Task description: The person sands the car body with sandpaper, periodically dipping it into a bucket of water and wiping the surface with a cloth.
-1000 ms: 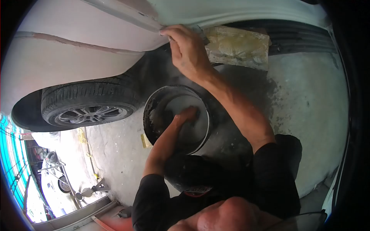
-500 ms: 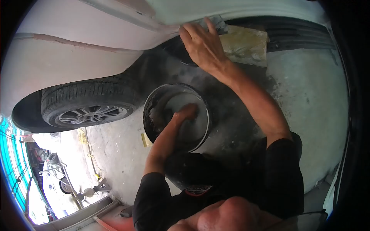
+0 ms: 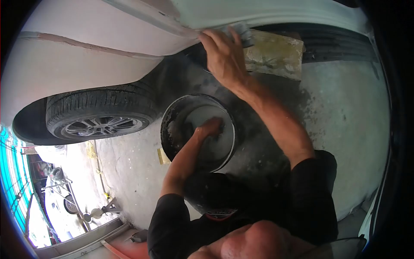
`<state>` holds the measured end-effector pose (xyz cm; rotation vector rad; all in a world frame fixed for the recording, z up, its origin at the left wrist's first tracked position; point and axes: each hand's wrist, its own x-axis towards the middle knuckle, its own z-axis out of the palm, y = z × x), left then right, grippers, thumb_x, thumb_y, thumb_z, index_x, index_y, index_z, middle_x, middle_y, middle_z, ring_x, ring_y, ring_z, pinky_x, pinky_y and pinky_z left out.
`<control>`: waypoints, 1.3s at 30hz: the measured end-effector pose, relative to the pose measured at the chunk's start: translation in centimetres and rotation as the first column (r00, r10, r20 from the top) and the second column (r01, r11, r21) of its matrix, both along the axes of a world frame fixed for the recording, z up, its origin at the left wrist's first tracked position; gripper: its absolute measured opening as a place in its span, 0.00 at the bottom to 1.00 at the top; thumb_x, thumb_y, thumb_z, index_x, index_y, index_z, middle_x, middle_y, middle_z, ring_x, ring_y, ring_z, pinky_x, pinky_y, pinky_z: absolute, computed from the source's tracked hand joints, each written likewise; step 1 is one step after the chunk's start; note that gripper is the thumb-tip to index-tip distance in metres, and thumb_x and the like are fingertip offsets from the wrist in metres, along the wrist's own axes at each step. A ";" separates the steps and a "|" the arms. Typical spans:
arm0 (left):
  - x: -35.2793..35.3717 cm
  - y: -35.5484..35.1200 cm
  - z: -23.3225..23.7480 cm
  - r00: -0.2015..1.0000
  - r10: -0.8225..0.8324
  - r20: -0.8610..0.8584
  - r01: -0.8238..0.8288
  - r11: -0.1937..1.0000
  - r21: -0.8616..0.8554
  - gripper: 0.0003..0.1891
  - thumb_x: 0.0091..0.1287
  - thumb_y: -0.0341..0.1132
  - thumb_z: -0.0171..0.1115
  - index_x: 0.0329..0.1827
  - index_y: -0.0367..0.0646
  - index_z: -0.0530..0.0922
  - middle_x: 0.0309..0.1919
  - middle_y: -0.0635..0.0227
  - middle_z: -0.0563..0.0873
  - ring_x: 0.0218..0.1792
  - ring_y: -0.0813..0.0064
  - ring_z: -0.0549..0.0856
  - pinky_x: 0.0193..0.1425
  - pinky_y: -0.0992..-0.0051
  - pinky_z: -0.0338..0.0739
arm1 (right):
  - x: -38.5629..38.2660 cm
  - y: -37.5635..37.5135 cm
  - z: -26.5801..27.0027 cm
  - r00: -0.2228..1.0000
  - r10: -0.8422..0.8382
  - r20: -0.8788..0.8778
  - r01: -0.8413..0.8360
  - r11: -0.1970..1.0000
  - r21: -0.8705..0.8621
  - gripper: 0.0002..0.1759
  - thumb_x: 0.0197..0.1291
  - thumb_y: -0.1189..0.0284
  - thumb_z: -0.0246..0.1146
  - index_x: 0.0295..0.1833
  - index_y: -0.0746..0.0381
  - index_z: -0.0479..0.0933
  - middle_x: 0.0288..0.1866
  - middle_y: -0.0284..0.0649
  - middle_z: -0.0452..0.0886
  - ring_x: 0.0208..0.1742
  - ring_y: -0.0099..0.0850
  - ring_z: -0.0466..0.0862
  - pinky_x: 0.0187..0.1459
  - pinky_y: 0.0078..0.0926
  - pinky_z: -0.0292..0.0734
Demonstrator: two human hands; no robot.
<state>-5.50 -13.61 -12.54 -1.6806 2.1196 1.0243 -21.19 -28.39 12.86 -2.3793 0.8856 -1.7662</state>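
My right hand (image 3: 225, 58) is raised to the lower edge of the pale car body (image 3: 129, 26). Its fingers are bent round a grey sheet (image 3: 245, 35), which looks like sandpaper and lies against the panel. Below, my left hand (image 3: 211, 126) reaches into a round dark bucket (image 3: 234, 138) of cloudy grey water (image 3: 211, 149). Its fingers are hidden in the water, so I cannot see whether they hold anything. Just beyond the right hand lies a flat, yellowish, stained board (image 3: 276, 54).
The car's wheel (image 3: 103, 125) stands left of the bucket. A small yellowish piece (image 3: 163, 156) lies on the floor by the bucket's left side. A metal stand (image 3: 101, 212) is farther off at the lower left. Wet dark patches mark the concrete floor (image 3: 345, 103).
My right hand and the grey sheet have shifted slightly along the panel edge, and the right forearm has moved a little left. The left hand stays in the bucket. The view has tilted slightly.
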 end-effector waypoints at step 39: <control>0.6 0.5 -1.9 0.999 0.051 -0.012 -0.051 0.997 -0.061 0.26 0.58 0.39 0.72 0.60 0.40 0.80 0.58 0.45 0.85 0.61 0.45 0.84 0.66 0.51 0.78 | -2.2 -1.4 -0.3 0.997 0.048 -0.060 -0.053 0.995 -0.085 0.15 0.62 0.81 0.65 0.55 0.63 0.83 0.53 0.41 0.86 0.54 0.43 0.85 0.60 0.43 0.76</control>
